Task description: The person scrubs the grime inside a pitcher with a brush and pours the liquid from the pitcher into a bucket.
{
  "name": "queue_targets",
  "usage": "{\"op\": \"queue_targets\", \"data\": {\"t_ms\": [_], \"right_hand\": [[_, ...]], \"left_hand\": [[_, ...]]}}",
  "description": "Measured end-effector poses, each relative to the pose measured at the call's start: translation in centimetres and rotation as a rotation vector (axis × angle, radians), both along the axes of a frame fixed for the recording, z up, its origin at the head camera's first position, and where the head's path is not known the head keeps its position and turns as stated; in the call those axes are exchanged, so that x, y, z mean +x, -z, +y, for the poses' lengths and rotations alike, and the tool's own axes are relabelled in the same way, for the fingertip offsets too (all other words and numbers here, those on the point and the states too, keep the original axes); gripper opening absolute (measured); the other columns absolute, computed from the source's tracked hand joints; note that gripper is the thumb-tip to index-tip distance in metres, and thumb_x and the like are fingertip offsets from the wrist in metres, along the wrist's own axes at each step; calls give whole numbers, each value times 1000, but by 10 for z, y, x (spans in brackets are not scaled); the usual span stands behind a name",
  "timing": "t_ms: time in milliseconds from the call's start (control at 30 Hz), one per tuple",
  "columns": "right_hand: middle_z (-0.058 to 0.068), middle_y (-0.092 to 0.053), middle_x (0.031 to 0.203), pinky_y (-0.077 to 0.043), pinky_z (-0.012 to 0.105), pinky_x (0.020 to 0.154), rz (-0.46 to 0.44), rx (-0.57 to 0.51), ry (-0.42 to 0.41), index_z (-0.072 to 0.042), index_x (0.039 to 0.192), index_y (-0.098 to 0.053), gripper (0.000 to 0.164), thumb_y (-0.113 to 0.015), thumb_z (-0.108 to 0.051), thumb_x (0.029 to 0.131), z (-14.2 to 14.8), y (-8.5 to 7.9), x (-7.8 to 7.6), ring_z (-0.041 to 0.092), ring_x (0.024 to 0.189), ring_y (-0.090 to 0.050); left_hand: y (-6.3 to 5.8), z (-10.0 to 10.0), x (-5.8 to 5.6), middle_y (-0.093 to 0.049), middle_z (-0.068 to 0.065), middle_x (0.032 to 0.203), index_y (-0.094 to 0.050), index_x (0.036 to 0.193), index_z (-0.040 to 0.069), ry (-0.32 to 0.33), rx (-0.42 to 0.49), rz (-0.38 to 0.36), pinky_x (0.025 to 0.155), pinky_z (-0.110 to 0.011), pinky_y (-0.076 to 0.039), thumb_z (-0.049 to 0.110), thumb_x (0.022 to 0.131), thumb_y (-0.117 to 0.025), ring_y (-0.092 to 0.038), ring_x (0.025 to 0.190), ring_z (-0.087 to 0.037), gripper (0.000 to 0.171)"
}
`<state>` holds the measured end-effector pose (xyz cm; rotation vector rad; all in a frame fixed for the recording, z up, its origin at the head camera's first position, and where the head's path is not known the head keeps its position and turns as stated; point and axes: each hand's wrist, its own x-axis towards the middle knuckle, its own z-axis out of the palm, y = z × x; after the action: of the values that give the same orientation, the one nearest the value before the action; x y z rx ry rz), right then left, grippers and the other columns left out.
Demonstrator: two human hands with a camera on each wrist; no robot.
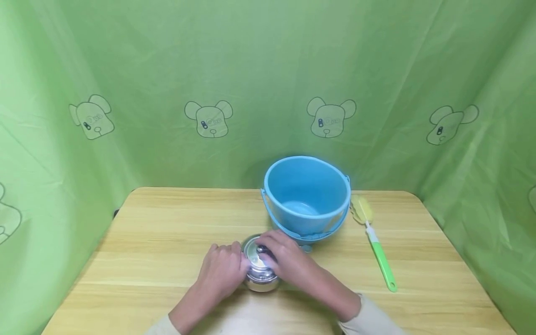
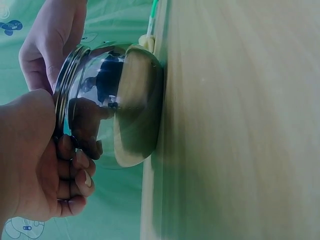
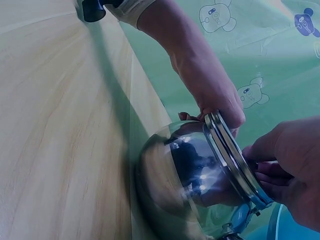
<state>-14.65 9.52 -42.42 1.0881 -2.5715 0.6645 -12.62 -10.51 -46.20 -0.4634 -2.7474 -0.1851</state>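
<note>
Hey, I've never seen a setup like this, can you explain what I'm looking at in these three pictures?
Sure. There's no robot here, just a person's bare hands. The wide picture comes from a camera worn on the head, looking forward and down. The other two come from cameras on each wrist, so the table looks tipped on its side there.

The left hand holds a shiny metal pot at its rim, while the right hand grips the knob on its lid. Behind the pot stands a blue bucket, and to the right lies a brush. A green curtain hangs around the table.
</note>
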Motion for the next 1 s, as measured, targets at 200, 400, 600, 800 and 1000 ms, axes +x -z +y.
{"op": "queue_targets", "data": {"t_ms": [200,400,600,800,1000], "right_hand": [[6,-72,120,-58,37,98,-3,-12,-1,-7,119,-72,28,-74,-14,92,0,-1,0,21,114,-68],[6,-74,122,-58,37,99,-22,-18,-5,-8,120,-72,28,-73,-15,93,-1,-1,0,21,116,-68],[6,-74,118,-58,37,97,16,-28,-28,-7,116,-72,23,-71,-8,93,-2,3,-2,21,112,-68],[5,-73,117,-58,35,97,24,-24,-28,-6,114,-72,21,-70,-5,93,-2,4,-2,20,111,-67],[4,-73,117,-58,34,97,14,-34,-23,-8,114,-72,20,-69,-8,94,-2,2,-1,19,111,-67]], "left_hand": [[-1,0,0,-34,7,56,-40,66,20,7,-11,9,55,-23,-21,23,92,-52,-26,50,-10,29],[0,-1,0,-34,7,57,-40,67,19,5,-12,-1,55,-23,-21,24,93,-52,-26,50,-10,29],[1,-1,0,-35,7,57,-41,68,19,1,-2,-15,56,-24,-22,25,95,-51,-27,50,-11,29],[1,0,0,-35,7,56,-41,67,19,5,-20,9,55,-24,-21,25,96,-51,-27,49,-10,31],[0,0,0,-36,7,57,-42,68,19,-1,-3,-11,56,-24,-22,25,96,-51,-28,50,-10,30]]}}
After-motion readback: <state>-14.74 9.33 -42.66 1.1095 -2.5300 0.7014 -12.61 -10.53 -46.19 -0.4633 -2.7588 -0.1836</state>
